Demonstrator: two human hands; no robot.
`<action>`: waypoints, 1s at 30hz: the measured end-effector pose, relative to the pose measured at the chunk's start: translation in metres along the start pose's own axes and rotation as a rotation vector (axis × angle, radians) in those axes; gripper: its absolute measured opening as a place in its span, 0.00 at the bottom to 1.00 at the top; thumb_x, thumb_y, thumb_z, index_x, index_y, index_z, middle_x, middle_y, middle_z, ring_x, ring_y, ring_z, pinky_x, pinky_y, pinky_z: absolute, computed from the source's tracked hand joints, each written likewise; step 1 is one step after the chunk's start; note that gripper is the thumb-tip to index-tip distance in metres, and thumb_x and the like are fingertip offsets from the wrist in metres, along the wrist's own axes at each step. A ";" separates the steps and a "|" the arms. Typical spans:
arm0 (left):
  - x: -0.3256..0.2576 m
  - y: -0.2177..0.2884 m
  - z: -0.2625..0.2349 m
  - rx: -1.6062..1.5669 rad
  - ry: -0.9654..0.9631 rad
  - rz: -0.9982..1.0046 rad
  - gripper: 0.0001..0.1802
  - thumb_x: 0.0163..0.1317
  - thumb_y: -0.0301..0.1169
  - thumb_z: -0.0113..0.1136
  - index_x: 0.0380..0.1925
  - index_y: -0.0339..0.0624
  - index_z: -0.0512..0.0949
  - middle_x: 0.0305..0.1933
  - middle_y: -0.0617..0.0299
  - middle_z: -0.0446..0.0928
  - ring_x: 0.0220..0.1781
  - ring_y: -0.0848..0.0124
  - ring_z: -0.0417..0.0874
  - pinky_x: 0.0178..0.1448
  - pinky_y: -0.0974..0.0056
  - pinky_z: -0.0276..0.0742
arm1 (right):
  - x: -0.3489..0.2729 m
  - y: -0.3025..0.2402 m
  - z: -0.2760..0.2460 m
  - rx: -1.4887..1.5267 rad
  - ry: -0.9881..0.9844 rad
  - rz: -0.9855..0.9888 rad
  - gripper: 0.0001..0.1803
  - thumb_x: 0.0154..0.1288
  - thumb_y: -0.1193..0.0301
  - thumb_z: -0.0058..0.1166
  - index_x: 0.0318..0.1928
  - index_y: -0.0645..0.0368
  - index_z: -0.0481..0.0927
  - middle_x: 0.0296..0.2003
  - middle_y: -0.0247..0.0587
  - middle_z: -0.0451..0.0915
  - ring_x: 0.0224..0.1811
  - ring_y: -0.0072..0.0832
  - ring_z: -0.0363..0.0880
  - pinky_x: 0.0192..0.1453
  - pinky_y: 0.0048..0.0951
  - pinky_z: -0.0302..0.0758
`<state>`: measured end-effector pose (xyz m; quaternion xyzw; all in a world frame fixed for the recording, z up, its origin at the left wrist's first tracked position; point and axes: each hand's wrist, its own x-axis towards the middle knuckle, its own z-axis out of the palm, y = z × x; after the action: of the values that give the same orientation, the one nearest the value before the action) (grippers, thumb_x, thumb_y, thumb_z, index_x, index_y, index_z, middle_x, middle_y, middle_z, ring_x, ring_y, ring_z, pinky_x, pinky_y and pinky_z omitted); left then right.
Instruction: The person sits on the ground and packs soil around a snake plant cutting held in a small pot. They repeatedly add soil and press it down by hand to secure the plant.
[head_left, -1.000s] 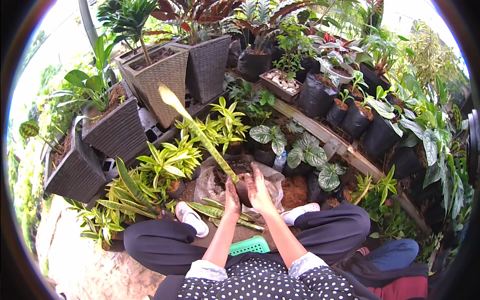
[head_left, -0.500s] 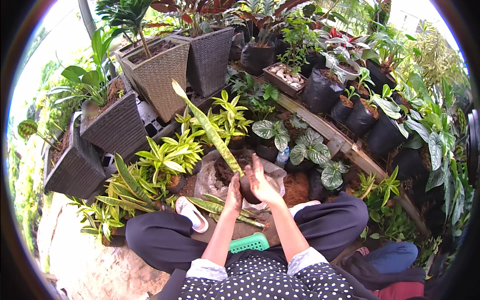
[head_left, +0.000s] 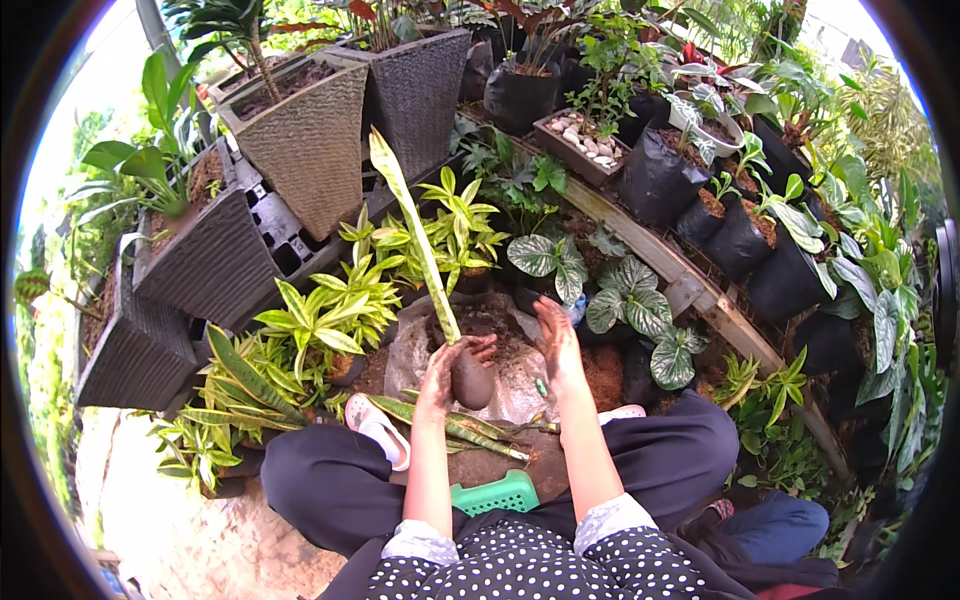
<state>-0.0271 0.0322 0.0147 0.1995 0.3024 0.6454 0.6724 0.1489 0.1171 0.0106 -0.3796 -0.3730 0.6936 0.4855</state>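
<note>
left hand fingers wrapped round small dark pot with tall striped leaf cutting, over soil-covered plastic sheet; right hand open flat, soil-covered, just beside pot, holding nothing

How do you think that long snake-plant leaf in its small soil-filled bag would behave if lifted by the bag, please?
The snake-plant leaf stands straight, so it is probably stiff. It towers over the small dark bag, so the pair is likely top-heavy and apt to tip. The left hand steadies it; the soft bag may sag.
</note>
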 end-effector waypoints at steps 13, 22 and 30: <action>0.031 -0.035 -0.111 0.487 0.228 0.212 0.27 0.66 0.45 0.43 0.49 0.29 0.69 0.54 0.47 0.71 0.56 0.57 0.72 0.61 0.61 0.63 | 0.063 0.194 -0.094 -0.456 0.199 0.272 0.10 0.67 0.70 0.39 0.42 0.62 0.72 0.33 0.41 0.80 0.33 0.27 0.80 0.30 0.22 0.67; 0.053 -0.086 -0.181 0.353 0.420 0.069 0.20 0.68 0.37 0.40 0.43 0.26 0.70 0.46 0.48 0.75 0.49 0.62 0.76 0.58 0.63 0.66 | 0.102 0.270 -0.106 -0.934 0.076 0.376 0.18 0.59 0.63 0.48 0.46 0.61 0.75 0.39 0.55 0.79 0.46 0.46 0.76 0.50 0.39 0.71; 0.053 -0.075 -0.171 0.612 0.804 -0.287 0.17 0.68 0.38 0.43 0.45 0.36 0.70 0.32 0.63 0.70 0.32 0.73 0.69 0.41 0.70 0.64 | 0.155 0.249 -0.056 -1.499 -0.182 0.285 0.28 0.52 0.67 0.53 0.55 0.59 0.67 0.55 0.49 0.67 0.57 0.45 0.66 0.56 0.44 0.68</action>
<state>-0.0858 0.0574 -0.1690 0.0802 0.7356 0.4544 0.4959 0.0640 0.2111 -0.2601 -0.5932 -0.7294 0.3396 -0.0286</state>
